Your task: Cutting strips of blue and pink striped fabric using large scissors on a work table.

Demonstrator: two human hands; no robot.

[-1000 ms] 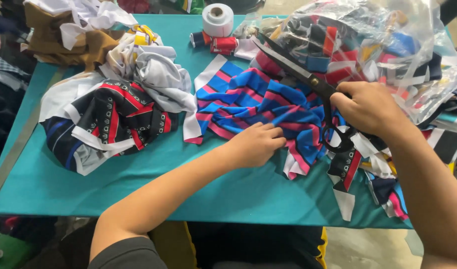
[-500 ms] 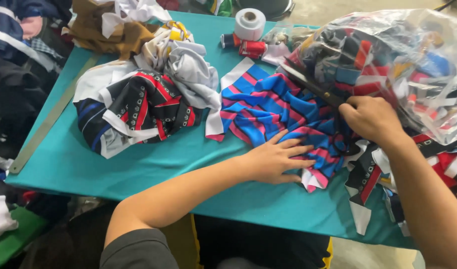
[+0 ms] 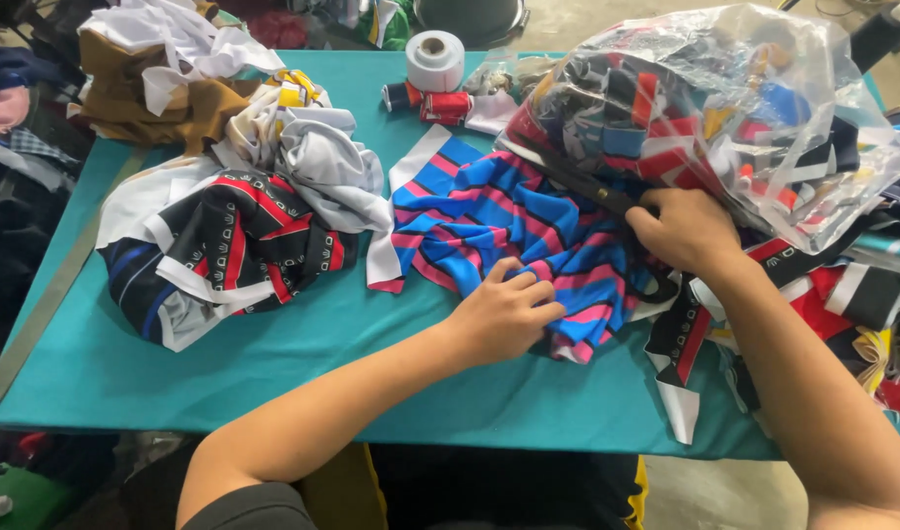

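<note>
Head view: striped cloth (image 3: 509,221) under left hand (image 3: 509,316), beside right hand (image 3: 688,228).

A single head camera looks steeply down from above the person's chest, facing toward 12 o'clock across the teal table (image 3: 273,383). It sits close: forearms enter from 6 o'clock, and the table fills nearly the whole view.

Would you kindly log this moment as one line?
left hand: pressing striped fabric | right hand: gripping scissors | teal table
</note>
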